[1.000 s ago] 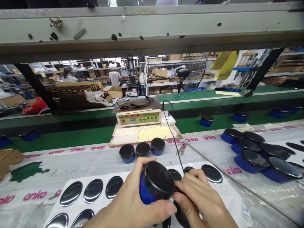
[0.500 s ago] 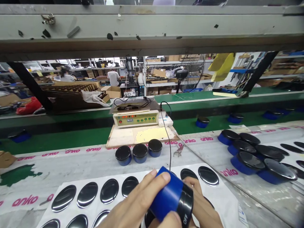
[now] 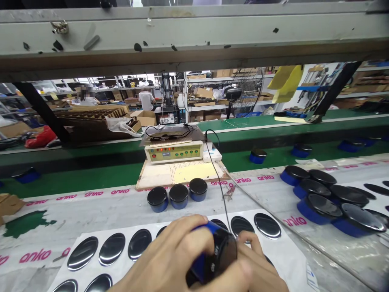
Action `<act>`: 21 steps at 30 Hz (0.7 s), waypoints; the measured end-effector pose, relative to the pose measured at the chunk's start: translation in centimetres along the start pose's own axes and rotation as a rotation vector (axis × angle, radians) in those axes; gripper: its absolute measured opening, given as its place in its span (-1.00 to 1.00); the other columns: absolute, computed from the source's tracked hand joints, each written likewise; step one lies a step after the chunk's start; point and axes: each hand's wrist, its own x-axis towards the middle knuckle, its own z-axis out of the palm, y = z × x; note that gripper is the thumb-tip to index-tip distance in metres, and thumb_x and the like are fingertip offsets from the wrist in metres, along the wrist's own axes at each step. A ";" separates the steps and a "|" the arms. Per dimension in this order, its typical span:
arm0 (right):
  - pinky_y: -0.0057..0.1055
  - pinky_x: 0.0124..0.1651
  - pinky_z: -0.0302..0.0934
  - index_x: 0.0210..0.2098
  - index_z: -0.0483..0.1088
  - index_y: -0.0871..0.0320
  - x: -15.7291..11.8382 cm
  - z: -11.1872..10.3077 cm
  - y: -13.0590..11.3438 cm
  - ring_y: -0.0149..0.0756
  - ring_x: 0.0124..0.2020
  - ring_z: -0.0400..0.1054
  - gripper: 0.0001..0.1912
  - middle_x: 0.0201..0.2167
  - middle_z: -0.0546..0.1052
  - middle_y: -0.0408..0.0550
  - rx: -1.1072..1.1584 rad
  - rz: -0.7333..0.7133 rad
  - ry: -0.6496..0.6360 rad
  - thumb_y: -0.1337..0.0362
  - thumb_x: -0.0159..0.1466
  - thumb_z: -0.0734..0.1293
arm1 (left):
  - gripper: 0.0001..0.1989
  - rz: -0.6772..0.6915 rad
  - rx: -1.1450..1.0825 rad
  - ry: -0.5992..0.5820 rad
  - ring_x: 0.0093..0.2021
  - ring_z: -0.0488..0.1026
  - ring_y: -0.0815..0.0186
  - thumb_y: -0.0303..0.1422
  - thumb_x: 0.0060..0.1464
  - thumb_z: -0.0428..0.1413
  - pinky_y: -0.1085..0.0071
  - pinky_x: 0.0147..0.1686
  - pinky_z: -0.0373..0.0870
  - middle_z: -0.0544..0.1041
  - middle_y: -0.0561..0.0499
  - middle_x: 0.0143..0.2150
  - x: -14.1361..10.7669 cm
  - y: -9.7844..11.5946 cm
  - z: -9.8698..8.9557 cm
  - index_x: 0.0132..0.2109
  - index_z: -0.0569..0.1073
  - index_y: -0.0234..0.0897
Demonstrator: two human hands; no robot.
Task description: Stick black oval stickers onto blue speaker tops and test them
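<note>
Bench film (image 3: 106, 211) lies under one white sheet (image 3: 293, 259); over that, the left hand (image 3: 170, 259) grips one knob (image 3: 224, 251), the right hand (image 3: 258, 265) beside it, its hold unclear. Beyond stand three more knobs (image 3: 178, 197); far left, one box (image 3: 86, 130) holds dividers (image 3: 100, 112).

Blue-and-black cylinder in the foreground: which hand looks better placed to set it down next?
Probably the left hand: it is wrapped around the blue-and-black cylinder. The right hand is at the cylinder's black end, but whether it grips anything there is hidden.
</note>
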 end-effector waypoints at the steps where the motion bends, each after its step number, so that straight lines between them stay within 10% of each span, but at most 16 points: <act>1: -0.30 -0.28 0.17 -0.46 0.31 0.16 0.0 -0.1 0.2 -0.38 -0.56 0.26 -0.66 -0.63 0.37 -0.18 -0.037 -0.044 -0.026 0.31 0.41 0.09 | -0.72 0.071 0.038 -0.022 -0.07 0.52 0.21 -0.36 0.24 -0.01 0.38 -0.12 0.49 0.55 -0.03 -0.12 0.6 -0.3 -0.3 0.08 0.37 -0.10; 5: -0.29 -0.30 0.08 -0.31 0.39 0.24 -0.5 -1.8 1.6 -0.41 -0.60 0.23 -0.78 -0.66 0.35 -0.22 -0.276 -0.138 -0.010 0.40 0.38 0.14 | -0.56 0.165 0.083 -0.103 -0.28 0.52 0.14 -0.15 0.13 0.09 0.29 -0.31 0.51 0.55 -0.16 -0.18 2.2 -1.4 -0.2 0.01 0.38 -0.44; 11: -0.26 -0.21 0.11 -0.16 0.39 0.16 -3.0 -6.6 5.4 -0.32 -0.48 0.31 -0.87 -0.48 0.46 -0.13 -0.343 0.074 0.127 0.36 0.30 0.26 | -0.42 -0.160 -0.136 -0.056 0.06 0.36 0.19 -0.32 -0.02 0.18 0.32 0.06 0.35 0.37 -0.13 0.08 5.9 -4.1 3.1 0.14 0.22 -0.32; 17: -0.25 -0.22 0.15 -0.18 0.38 0.18 -3.5 -5.1 6.3 -0.34 -0.49 0.30 -0.82 -0.42 0.48 -0.09 -0.230 0.133 0.298 0.49 0.26 0.24 | -0.49 -0.160 -0.207 -0.281 0.05 0.34 0.03 -0.20 -0.04 0.23 0.07 0.13 0.21 0.44 -0.17 0.01 9.3 -6.8 10.5 0.04 0.37 -0.31; 21: -0.26 -0.23 0.16 -0.16 0.38 0.21 -4.0 -4.4 6.9 -0.35 -0.47 0.30 -0.78 -0.41 0.49 -0.08 -0.184 0.150 0.347 0.53 0.23 0.25 | -0.45 -0.222 -0.228 -0.373 -0.01 0.38 -0.06 -0.10 -0.16 0.29 0.01 0.02 0.28 0.49 -0.17 -0.08 10.2 -8.5 11.3 -0.04 0.44 -0.30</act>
